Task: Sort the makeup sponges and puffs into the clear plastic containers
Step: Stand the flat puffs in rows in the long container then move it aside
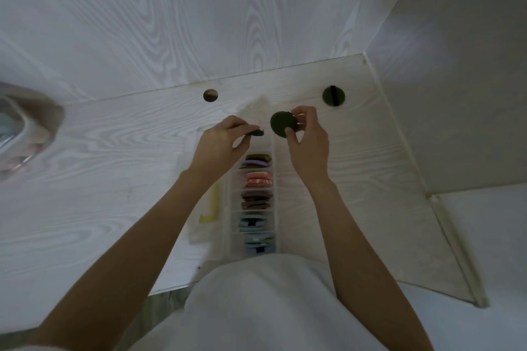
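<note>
Holding one dark green puff [281, 124] pinched in right hand [308, 139], another [255, 132] in left hand [221, 141]: stand both edge-on, slot into organizer's [231, 208] far compartment.

Person seen from head cam: both forearms bare, no sleeves visible down to the wrists. Left grip [221, 141] and right grip [309, 139] bare too, no gloves, rings, watch or bands visible. Torso below the grips in a plain white top [256, 302], loose fabric, no print or markings.
</note>
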A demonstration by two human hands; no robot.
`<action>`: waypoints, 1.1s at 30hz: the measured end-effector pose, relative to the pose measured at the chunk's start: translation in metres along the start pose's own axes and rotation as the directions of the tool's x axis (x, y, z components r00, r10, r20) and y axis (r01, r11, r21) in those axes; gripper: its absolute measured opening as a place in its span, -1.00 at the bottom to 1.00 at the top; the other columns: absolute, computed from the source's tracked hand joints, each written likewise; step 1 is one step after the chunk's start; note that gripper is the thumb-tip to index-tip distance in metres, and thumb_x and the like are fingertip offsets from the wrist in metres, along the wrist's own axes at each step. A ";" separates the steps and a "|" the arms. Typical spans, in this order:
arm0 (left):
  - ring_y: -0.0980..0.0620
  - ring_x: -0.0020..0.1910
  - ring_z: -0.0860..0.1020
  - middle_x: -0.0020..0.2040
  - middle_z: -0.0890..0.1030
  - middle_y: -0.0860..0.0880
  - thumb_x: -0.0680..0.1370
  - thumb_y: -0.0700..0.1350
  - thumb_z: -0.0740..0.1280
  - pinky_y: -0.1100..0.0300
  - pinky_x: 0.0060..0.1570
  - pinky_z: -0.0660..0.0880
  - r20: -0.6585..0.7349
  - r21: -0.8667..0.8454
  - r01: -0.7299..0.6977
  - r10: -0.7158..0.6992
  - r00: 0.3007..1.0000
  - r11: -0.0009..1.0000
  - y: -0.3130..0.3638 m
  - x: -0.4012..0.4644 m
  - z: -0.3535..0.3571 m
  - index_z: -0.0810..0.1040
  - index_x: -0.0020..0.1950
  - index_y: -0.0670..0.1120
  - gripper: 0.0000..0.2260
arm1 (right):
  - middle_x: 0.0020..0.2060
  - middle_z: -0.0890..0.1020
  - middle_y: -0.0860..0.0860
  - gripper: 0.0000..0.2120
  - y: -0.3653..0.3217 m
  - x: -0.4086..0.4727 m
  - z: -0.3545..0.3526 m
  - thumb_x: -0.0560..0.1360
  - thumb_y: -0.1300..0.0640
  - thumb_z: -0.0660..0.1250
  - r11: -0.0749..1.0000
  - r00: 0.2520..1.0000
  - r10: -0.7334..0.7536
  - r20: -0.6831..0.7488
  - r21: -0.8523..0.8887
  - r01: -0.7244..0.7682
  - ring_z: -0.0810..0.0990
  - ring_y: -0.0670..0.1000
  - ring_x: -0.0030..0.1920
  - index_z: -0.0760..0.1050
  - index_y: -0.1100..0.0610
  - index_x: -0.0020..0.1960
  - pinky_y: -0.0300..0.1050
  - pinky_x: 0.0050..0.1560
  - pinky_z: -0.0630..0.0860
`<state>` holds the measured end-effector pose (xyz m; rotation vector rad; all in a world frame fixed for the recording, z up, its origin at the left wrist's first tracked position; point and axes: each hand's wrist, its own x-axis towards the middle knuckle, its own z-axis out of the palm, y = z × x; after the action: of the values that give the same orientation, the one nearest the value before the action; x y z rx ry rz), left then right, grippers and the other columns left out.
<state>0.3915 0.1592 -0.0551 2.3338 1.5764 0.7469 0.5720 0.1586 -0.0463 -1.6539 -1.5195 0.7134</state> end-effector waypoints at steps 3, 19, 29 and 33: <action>-0.02 -0.28 0.60 -0.09 0.64 -0.05 0.44 -0.22 0.42 0.33 -0.28 0.37 0.032 0.045 -0.009 0.007 0.999 0.999 0.001 -0.008 0.000 0.65 0.06 -0.09 -0.79 | 0.04 0.62 0.08 -0.70 -0.001 -0.005 0.003 0.47 0.32 0.33 1.000 1.000 -0.009 0.000 -0.010 0.009 0.56 -0.08 -0.06 0.40 0.17 0.17 -0.40 -0.12 0.38; -0.04 -0.02 0.59 0.07 0.65 -0.02 0.62 -0.09 0.15 0.07 0.17 0.25 0.322 0.170 -0.077 0.018 0.947 0.982 -0.010 -0.011 0.006 0.53 0.26 -0.03 -0.73 | 0.02 0.63 0.02 -0.71 -0.003 -0.008 -0.004 0.46 0.30 0.35 0.999 0.999 -0.040 0.023 0.015 0.039 0.53 -0.15 -0.07 0.46 0.16 0.16 -0.48 -0.08 0.38; -0.12 -0.28 0.60 -0.18 0.66 -0.11 0.41 -0.25 0.42 0.08 -0.09 0.48 0.150 0.088 -0.086 0.072 0.986 0.992 -0.013 -0.018 0.006 0.67 -0.05 -0.13 -0.85 | -0.22 0.64 0.02 -0.91 0.000 0.003 0.031 0.42 0.17 0.39 0.862 0.935 -0.237 0.264 -0.387 0.328 0.50 0.08 -0.09 0.57 0.10 -0.07 -0.06 -0.07 0.28; -0.07 -0.23 0.60 -0.22 0.67 -0.03 0.39 -0.12 0.38 0.16 -0.08 0.31 0.129 0.127 -0.045 0.029 0.991 0.991 -0.016 -0.018 0.004 0.63 -0.06 -0.10 -0.84 | -0.42 0.57 0.10 -0.94 0.002 0.010 0.036 0.37 0.25 0.41 0.749 0.868 -0.335 0.368 -0.456 0.482 0.46 0.13 -0.23 0.64 0.16 -0.17 -0.13 -0.16 0.08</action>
<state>0.3758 0.1496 -0.0712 2.4545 1.5742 0.5052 0.5445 0.1742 -0.0669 -1.5398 -2.3547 0.2720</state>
